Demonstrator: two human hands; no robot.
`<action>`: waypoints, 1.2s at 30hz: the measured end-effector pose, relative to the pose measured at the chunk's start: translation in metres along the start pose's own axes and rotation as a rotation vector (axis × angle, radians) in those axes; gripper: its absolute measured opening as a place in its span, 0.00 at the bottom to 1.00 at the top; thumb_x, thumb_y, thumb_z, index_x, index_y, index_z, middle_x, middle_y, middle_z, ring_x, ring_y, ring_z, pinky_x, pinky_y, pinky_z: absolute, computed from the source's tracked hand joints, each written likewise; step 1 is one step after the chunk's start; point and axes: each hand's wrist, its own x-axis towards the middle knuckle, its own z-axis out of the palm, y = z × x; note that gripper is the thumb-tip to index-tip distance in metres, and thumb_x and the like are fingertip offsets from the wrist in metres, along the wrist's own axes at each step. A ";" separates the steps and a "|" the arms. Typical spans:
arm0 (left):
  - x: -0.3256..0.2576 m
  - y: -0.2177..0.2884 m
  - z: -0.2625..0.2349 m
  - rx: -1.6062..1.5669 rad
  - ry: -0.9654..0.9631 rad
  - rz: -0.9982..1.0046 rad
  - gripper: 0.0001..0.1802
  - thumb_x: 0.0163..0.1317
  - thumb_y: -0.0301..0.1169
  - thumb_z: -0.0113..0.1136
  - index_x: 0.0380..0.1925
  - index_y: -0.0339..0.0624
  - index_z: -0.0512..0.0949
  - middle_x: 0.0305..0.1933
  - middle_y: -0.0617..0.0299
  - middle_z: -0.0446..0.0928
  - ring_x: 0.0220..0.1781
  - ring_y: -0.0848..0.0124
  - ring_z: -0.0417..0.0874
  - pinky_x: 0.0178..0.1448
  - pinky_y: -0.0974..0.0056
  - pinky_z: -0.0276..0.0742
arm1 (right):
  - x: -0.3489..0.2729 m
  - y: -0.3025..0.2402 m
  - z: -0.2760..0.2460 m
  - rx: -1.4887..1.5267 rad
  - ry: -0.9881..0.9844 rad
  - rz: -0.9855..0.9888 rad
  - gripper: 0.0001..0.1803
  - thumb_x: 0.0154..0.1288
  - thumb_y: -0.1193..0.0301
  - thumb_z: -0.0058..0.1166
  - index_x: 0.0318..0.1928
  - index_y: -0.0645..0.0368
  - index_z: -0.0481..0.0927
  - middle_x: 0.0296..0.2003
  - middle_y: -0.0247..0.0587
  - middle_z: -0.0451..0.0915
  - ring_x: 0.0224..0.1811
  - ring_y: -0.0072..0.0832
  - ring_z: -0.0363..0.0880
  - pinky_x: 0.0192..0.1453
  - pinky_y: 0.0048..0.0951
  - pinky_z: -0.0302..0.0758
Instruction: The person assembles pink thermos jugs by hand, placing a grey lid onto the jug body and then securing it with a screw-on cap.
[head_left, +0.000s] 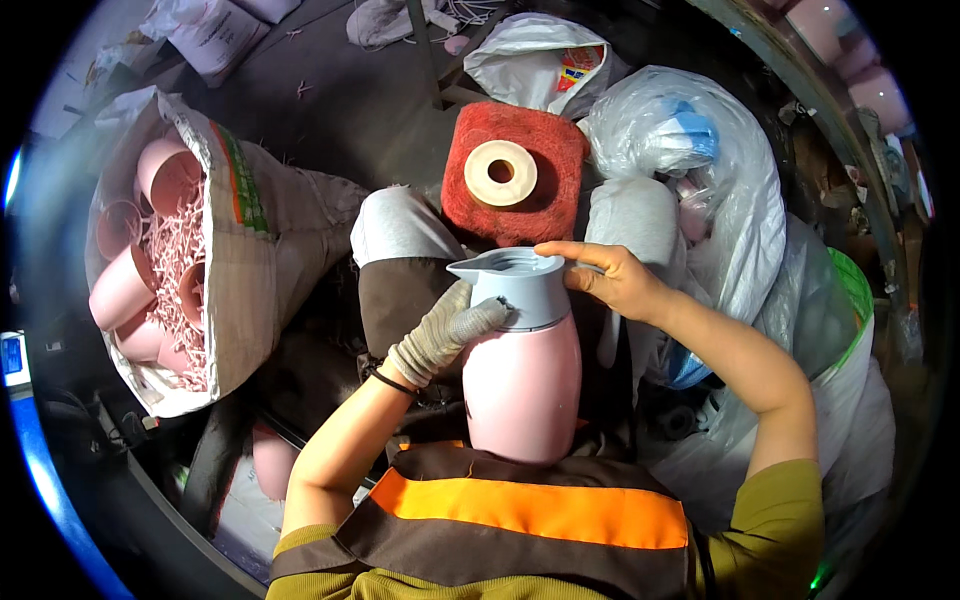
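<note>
A pink thermos jug (pixel 522 395) stands upright against my apron, between my knees. Its top is a pale grey-blue collar (pixel 532 302) with a pouring spout pointing left. My left hand (pixel 440 335), in a light knitted glove, grips the left side of the collar, its thumb laid across the front. My right hand (pixel 622 282) is bare and pinches the collar at its right rim, where a short grey-blue piece sticks out. Just beyond the jug is a red, rough-surfaced block (pixel 462 215) with a cream ring (pixel 487 187) on top.
On the left, an open woven sack (pixel 240 300) holds several pink jug bodies (pixel 128 287) and pink shavings. Clear plastic bags (pixel 745 225) crowd the right side. A white bag (pixel 510 65) lies behind the red block. Metal rails (pixel 170 520) run along the lower left.
</note>
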 end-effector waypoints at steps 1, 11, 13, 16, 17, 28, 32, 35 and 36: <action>0.001 0.002 0.002 0.001 0.000 0.014 0.49 0.58 0.58 0.66 0.69 0.36 0.62 0.64 0.58 0.72 0.64 0.70 0.72 0.69 0.62 0.66 | 0.000 -0.006 -0.004 -0.008 -0.027 0.081 0.24 0.73 0.68 0.56 0.67 0.56 0.73 0.60 0.35 0.79 0.60 0.21 0.75 0.64 0.26 0.72; 0.012 0.008 0.005 0.069 -0.124 -0.061 0.43 0.59 0.49 0.68 0.68 0.38 0.64 0.61 0.58 0.75 0.60 0.69 0.77 0.66 0.63 0.73 | 0.021 -0.067 -0.017 -0.529 -0.394 0.155 0.53 0.38 0.49 0.79 0.67 0.47 0.69 0.56 0.49 0.80 0.58 0.45 0.80 0.63 0.40 0.74; 0.012 0.006 0.005 0.105 -0.111 -0.108 0.43 0.58 0.49 0.68 0.68 0.38 0.64 0.61 0.58 0.75 0.60 0.69 0.77 0.66 0.63 0.73 | 0.022 -0.068 -0.016 -0.492 -0.396 0.188 0.52 0.38 0.53 0.80 0.67 0.48 0.70 0.57 0.45 0.80 0.60 0.40 0.79 0.64 0.37 0.72; 0.017 0.014 0.004 0.077 -0.150 -0.119 0.37 0.60 0.46 0.68 0.64 0.38 0.68 0.57 0.61 0.77 0.58 0.73 0.77 0.64 0.64 0.73 | 0.021 -0.065 -0.018 -0.469 -0.385 0.193 0.52 0.39 0.51 0.79 0.67 0.46 0.70 0.54 0.47 0.82 0.57 0.41 0.82 0.62 0.36 0.74; 0.021 0.021 0.001 0.008 -0.161 -0.075 0.33 0.62 0.43 0.66 0.62 0.37 0.71 0.55 0.62 0.78 0.57 0.74 0.77 0.64 0.65 0.72 | 0.020 -0.065 -0.020 -0.460 -0.378 0.205 0.52 0.39 0.51 0.79 0.67 0.46 0.70 0.54 0.46 0.82 0.57 0.40 0.82 0.62 0.36 0.75; 0.145 0.059 -0.046 1.819 0.282 0.013 0.51 0.47 0.65 0.67 0.68 0.51 0.67 0.72 0.44 0.63 0.71 0.45 0.66 0.68 0.46 0.69 | -0.022 -0.086 -0.040 -0.455 -0.112 0.217 0.52 0.39 0.59 0.81 0.68 0.53 0.72 0.57 0.45 0.82 0.60 0.33 0.80 0.66 0.33 0.72; 0.154 0.036 -0.061 1.730 0.351 0.116 0.52 0.41 0.57 0.74 0.69 0.57 0.64 0.70 0.43 0.63 0.66 0.42 0.70 0.67 0.45 0.70 | -0.038 -0.092 -0.062 -0.446 0.034 0.186 0.54 0.36 0.62 0.83 0.67 0.61 0.71 0.61 0.43 0.78 0.64 0.29 0.75 0.70 0.32 0.68; 0.137 0.046 -0.081 1.561 0.475 0.156 0.50 0.40 0.54 0.75 0.66 0.53 0.68 0.67 0.44 0.67 0.64 0.44 0.73 0.66 0.48 0.72 | -0.035 -0.108 -0.085 -0.549 0.216 0.066 0.57 0.32 0.63 0.84 0.68 0.63 0.70 0.60 0.45 0.78 0.65 0.31 0.74 0.72 0.33 0.65; 0.130 0.054 -0.088 1.489 0.531 0.190 0.49 0.40 0.53 0.75 0.65 0.52 0.69 0.67 0.44 0.68 0.63 0.45 0.74 0.65 0.48 0.73 | -0.028 -0.115 -0.090 -0.580 0.294 0.021 0.57 0.32 0.63 0.84 0.67 0.64 0.70 0.60 0.46 0.78 0.65 0.32 0.74 0.71 0.33 0.65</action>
